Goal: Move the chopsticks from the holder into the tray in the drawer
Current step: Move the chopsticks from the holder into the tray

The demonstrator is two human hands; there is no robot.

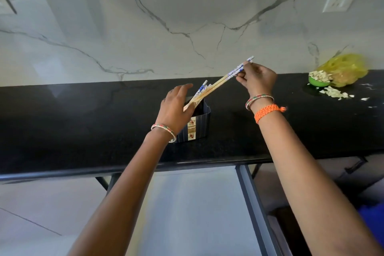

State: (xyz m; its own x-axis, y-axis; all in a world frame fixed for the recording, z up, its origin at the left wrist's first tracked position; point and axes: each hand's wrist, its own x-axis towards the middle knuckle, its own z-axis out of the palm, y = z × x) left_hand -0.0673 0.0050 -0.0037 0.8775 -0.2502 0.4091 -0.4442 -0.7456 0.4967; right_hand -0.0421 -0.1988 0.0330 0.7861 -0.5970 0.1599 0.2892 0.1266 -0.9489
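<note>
From the head camera, a glossy black stone counter (83, 122) runs across the view, its rounded front edge overhanging pale cabinet fronts below. Behind it rises a polished white marble backsplash (187, 27) veined in grey.

Near the middle of the counter stands the holder (199, 124), a small dark ribbed plastic box with a floral label strip down its front. The left hand (176, 108) rests over its rim with fingers straight and relaxed, steadying it. A few slim bamboo chopsticks (200, 89) with blue-and-white patterned tops lean inside.

The right hand (257, 81) pinches the patterned ends of a raised bundle of chopsticks (218, 85) between thumb and fingertips; the bundle slants down-left, its bare wooden tips crossing the left hand. Whether those tips are clear of the holder is hard to judge.

Far right, near the wall, sit a green bowl (318, 84) of pale peelings and a crinkled yellow plastic bag (345, 68), well apart from the hands. Bare counter lies to the left of the holder.
</note>
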